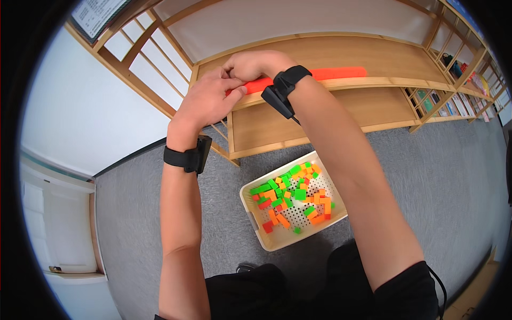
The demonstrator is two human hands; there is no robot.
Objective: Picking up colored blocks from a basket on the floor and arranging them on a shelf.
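Observation:
A long red bar (340,72), with faint seams along it, lies along the front edge of the upper wooden shelf (380,52). My left hand (210,96) is around its left end, thumb on the near side and a bit of red showing between thumb and forefinger. Above it, my right hand (252,66) is bent inward with curled fingers that meet the left hand's fingers. Whatever the right fingertips hold is hidden. My right wrist and forearm cross over the bar and cover its middle. Each wrist wears a black strap with a small device.
On the grey carpet below stands a cream plastic basket (262,236) with several green, orange and red blocks (300,195). A lower shelf (272,132) runs under the upper one. Slatted side rails (140,52) rise at left. Books (460,105) fill a shelf at right.

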